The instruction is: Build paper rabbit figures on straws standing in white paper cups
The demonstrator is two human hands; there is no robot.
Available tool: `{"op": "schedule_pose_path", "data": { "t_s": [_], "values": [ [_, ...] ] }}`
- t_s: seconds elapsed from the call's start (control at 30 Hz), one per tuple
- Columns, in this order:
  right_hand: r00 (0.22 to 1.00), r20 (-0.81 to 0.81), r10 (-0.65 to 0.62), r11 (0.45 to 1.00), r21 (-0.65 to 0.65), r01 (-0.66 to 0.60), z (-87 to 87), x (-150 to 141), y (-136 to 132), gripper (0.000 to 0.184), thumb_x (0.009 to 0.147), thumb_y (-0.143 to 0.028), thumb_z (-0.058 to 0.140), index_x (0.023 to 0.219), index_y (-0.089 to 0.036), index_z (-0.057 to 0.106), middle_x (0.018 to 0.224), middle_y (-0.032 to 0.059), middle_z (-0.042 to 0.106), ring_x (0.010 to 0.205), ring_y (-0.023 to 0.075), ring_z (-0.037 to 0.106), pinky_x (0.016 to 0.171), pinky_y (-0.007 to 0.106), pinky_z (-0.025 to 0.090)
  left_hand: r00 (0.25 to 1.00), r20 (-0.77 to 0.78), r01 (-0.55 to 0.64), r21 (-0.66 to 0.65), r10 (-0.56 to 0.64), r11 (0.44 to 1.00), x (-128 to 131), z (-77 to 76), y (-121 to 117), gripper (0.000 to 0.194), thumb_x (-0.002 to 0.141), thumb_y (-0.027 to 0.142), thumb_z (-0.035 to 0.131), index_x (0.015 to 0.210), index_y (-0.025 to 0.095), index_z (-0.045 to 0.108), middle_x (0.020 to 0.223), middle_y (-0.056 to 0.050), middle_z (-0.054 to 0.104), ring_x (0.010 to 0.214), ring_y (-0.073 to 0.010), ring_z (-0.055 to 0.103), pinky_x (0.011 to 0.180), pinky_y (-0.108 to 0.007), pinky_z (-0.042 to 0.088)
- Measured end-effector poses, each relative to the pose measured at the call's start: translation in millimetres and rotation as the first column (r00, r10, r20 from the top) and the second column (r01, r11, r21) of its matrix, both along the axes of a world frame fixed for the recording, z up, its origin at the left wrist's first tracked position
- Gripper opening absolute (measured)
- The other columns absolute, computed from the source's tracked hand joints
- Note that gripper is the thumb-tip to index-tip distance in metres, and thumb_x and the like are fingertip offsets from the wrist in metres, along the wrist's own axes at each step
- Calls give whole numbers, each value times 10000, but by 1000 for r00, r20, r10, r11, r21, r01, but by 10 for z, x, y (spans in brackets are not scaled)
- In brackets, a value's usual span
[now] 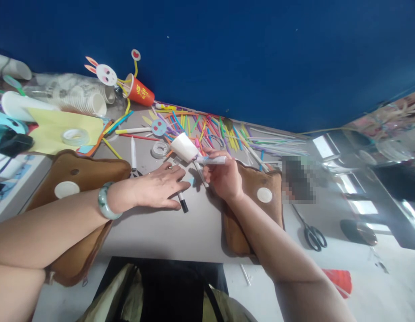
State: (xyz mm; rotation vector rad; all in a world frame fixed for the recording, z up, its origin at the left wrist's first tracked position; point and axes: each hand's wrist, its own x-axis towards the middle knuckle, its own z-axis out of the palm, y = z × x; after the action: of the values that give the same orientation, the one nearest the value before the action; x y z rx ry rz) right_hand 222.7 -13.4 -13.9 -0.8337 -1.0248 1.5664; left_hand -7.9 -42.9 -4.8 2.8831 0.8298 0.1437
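Note:
My left hand [160, 185], with a jade-like bangle on its wrist, hovers over the table with its fingers apart. Beneath those fingers lies a white marker with a black cap [183, 205], partly hidden by them. My right hand [227, 179] grips a pale, whitish pen-like stick [214, 159] between thumb and fingers. The left end of that stick is close to a white paper cup [184, 147], which lies tilted on the table; I cannot tell whether they touch. Beside the cup sits a roll of tape [159, 149].
Colored straws and sticks [210, 129] spread along the blue wall. A red cup [140, 91] with a paper rabbit stands at the back. Brown cushions [81, 174] lie under both forearms. Scissors [314, 237] rest at right, stacked paper cups [83, 103] at left.

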Motion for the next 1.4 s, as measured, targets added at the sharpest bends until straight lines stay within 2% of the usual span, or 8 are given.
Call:
{"op": "schedule_pose_path", "data": {
  "t_s": [0.07,0.2,0.33,0.57,0.8,1.0,1.17,1.4],
  "values": [
    [994,-38,98,994,-35,-99,17,38,11,177,860,-418,547,884,-253,489,1074,36,708,546,128,585,408,244,477,999,33,-2,-22,2,1000,-3,-1,1,436,927,450,682,1281,203,625,1175,-129,588,1175,-335,546,1126,-529,323],
    [978,-69,194,978,-60,-199,48,83,34,148,820,-365,526,846,-246,442,901,26,672,554,161,643,461,292,551,998,61,-8,-52,12,999,-3,-2,-2,447,908,444,712,1281,211,628,1198,-125,584,1196,-334,543,1150,-536,304],
    [975,-77,207,977,-43,-211,71,75,33,141,807,-356,517,826,-245,432,836,-5,611,478,146,600,408,281,503,1000,21,-9,-23,9,1000,5,13,-5,395,913,455,705,1198,186,652,1140,-122,581,1128,-324,559,1115,-527,337],
    [981,-60,184,982,-39,-186,88,54,15,177,815,-385,555,864,-255,446,848,-26,594,435,117,531,370,251,420,999,54,-3,-54,6,999,5,28,2,383,911,432,707,1198,183,657,1107,-115,585,1111,-321,556,1105,-514,333],
    [974,-92,207,974,-73,-214,115,60,5,182,788,-339,570,876,-260,430,810,-48,592,351,66,358,317,204,256,999,34,11,-52,-9,999,6,54,5,378,925,436,693,1199,178,656,1079,-109,587,1087,-313,561,1097,-511,332],
    [982,-68,175,974,-135,-183,145,43,-10,242,735,-305,577,882,-275,386,793,-69,588,354,58,280,327,194,231,999,44,3,-69,0,998,1,66,-1,382,925,438,695,1212,192,643,1091,-104,590,1098,-308,557,1097,-496,335],
    [975,-101,196,964,-161,-211,152,42,-13,249,759,-275,575,894,-278,366,818,-77,600,366,52,272,338,176,223,999,48,-2,-57,5,998,1,61,-6,400,921,449,702,1223,193,642,1089,-102,585,1097,-312,559,1123,-528,316],
    [979,-105,175,966,-175,-192,134,39,-20,289,779,-281,618,898,-280,355,804,-86,591,379,43,259,359,168,210,998,-65,22,-3,-23,1000,-7,85,4,448,950,490,653,1281,190,624,1128,-119,577,1100,-310,563,1079,-499,365]
  ]
}}
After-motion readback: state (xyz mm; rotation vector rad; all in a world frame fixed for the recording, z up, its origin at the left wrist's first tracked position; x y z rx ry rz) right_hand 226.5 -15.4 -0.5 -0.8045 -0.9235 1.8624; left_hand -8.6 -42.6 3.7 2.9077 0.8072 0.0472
